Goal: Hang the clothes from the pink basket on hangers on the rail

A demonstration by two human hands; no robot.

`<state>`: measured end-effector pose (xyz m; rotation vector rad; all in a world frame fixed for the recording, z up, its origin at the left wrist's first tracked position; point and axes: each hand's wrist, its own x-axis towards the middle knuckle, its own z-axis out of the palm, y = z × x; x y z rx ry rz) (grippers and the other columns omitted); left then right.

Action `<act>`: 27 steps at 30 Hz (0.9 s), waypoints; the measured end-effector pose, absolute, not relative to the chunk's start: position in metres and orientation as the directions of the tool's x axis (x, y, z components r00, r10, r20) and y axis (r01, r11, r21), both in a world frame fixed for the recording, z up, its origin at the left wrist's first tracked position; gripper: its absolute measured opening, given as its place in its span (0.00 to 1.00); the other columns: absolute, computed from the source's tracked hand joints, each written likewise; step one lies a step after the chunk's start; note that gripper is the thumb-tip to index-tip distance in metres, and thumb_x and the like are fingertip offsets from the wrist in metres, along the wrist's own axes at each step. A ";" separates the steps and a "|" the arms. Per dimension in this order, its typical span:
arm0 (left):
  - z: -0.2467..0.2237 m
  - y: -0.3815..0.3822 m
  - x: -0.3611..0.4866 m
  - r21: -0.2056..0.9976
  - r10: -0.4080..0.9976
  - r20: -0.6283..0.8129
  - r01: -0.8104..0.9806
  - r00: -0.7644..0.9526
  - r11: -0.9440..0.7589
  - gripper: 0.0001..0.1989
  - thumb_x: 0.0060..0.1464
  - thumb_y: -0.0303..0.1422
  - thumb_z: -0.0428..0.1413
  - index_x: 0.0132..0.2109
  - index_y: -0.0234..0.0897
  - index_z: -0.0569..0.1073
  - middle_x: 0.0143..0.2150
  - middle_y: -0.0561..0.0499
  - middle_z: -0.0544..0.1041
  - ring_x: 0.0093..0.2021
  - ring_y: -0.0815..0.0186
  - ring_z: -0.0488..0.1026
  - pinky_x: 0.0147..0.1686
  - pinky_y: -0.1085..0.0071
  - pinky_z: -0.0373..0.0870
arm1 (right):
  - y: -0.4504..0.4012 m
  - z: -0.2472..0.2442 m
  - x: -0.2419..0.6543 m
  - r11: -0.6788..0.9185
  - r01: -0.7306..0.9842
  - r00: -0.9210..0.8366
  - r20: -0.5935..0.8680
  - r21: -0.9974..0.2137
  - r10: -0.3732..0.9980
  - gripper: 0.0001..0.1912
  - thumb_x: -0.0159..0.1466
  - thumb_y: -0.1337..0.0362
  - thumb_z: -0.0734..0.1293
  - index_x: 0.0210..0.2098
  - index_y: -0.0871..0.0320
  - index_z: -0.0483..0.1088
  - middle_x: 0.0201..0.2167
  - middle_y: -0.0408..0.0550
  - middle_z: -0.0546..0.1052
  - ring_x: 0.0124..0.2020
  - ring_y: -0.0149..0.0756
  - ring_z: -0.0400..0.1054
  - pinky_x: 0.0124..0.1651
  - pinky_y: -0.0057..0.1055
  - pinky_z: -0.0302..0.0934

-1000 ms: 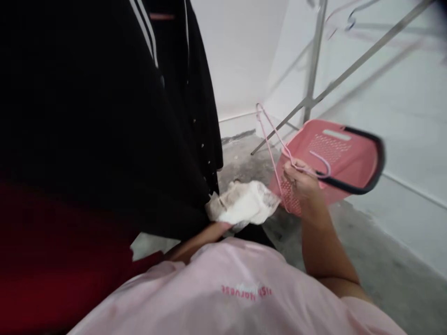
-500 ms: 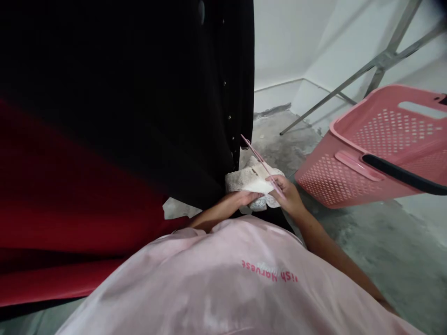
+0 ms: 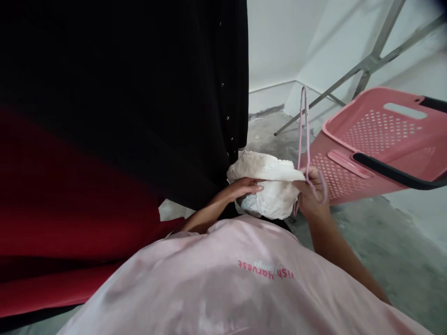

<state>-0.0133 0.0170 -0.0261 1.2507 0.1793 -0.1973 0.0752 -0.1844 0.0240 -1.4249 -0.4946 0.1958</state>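
A white lacy garment (image 3: pixel 275 200) is bunched in front of my waist, a fold of it pulled sideways between my hands. My left hand (image 3: pixel 247 187) holds its left part, with some fingertips hidden in the fabric. At the garment's right end, my right hand (image 3: pixel 312 190) grips a thin pink clothes hanger (image 3: pixel 308 139) together with the garment's edge. The hanger stands nearly upright, its hook curling over the back of that hand. What kind of garment it is cannot be made out.
Large black clothing (image 3: pixel 139 93) and red cloth (image 3: pixel 80 209) hang close on my left. To the right is a pink perforated laundry basket (image 3: pixel 349 181) with black handles. A metal rack's legs (image 3: pixel 370 63) stand behind it on the concrete floor (image 3: pixel 370 242), near a white wall.
My right hand has moved right, stretching the white garment wider. The hanger has swung from a leftward slant to nearly upright. My left hand has barely shifted.
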 end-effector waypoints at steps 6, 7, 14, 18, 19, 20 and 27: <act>-0.026 0.007 -0.009 0.662 -0.032 -0.309 0.239 0.950 0.710 0.26 0.37 0.49 0.70 0.35 0.32 0.76 0.34 0.45 0.79 0.37 0.61 0.76 0.39 0.68 0.70 | -0.166 0.005 0.033 -0.032 0.062 0.686 0.019 -0.998 0.727 0.16 0.53 0.56 0.73 0.30 0.56 0.63 0.24 0.40 0.63 0.25 0.27 0.56 0.28 0.25 0.53; -0.027 0.006 -0.006 0.643 0.002 -0.364 0.249 0.932 0.724 0.23 0.40 0.47 0.69 0.33 0.32 0.75 0.31 0.46 0.78 0.34 0.62 0.75 0.37 0.69 0.70 | -0.163 0.003 0.029 -0.066 0.049 0.643 -0.019 -0.997 0.765 0.17 0.53 0.56 0.73 0.30 0.56 0.63 0.23 0.40 0.63 0.25 0.27 0.56 0.28 0.26 0.53; -0.027 0.020 -0.006 0.949 0.543 -0.221 0.051 0.810 0.310 0.15 0.40 0.31 0.68 0.39 0.35 0.78 0.39 0.48 0.81 0.44 0.60 0.76 0.51 0.65 0.67 | -0.170 0.007 0.041 0.134 0.029 0.853 0.094 -0.991 0.513 0.18 0.60 0.55 0.70 0.28 0.56 0.56 0.23 0.38 0.55 0.22 0.24 0.49 0.24 0.25 0.45; -0.010 0.023 -0.015 0.954 0.472 -0.170 0.026 0.865 0.297 0.14 0.38 0.30 0.65 0.37 0.34 0.77 0.36 0.49 0.80 0.40 0.61 0.76 0.47 0.66 0.69 | -0.174 0.008 0.051 0.227 -0.014 0.911 0.081 -0.974 0.405 0.21 0.57 0.57 0.71 0.31 0.55 0.52 0.26 0.38 0.58 0.21 0.23 0.49 0.23 0.24 0.44; -0.006 0.021 -0.017 0.948 0.437 -0.175 0.031 0.882 0.317 0.14 0.37 0.31 0.65 0.36 0.33 0.76 0.35 0.50 0.80 0.39 0.61 0.76 0.45 0.67 0.69 | -0.174 0.008 0.052 0.226 0.007 0.908 0.101 -0.974 0.407 0.21 0.57 0.57 0.71 0.32 0.55 0.52 0.28 0.38 0.61 0.22 0.23 0.51 0.24 0.24 0.47; -0.003 0.019 -0.019 0.946 0.405 -0.170 0.034 0.898 0.322 0.15 0.37 0.32 0.65 0.36 0.33 0.76 0.34 0.50 0.80 0.37 0.61 0.75 0.43 0.67 0.69 | -0.173 0.008 0.052 0.223 0.026 0.902 0.119 -0.974 0.415 0.21 0.56 0.58 0.71 0.32 0.55 0.52 0.30 0.39 0.63 0.24 0.24 0.54 0.26 0.24 0.50; 0.005 -0.002 -0.018 0.942 0.341 -0.167 0.048 0.925 0.331 0.17 0.41 0.37 0.67 0.39 0.33 0.77 0.33 0.49 0.80 0.41 0.58 0.77 0.44 0.67 0.69 | -0.160 0.002 0.041 0.224 0.093 0.839 0.198 -0.970 0.506 0.27 0.49 0.60 0.76 0.33 0.54 0.53 0.34 0.41 0.67 0.34 0.30 0.64 0.38 0.29 0.62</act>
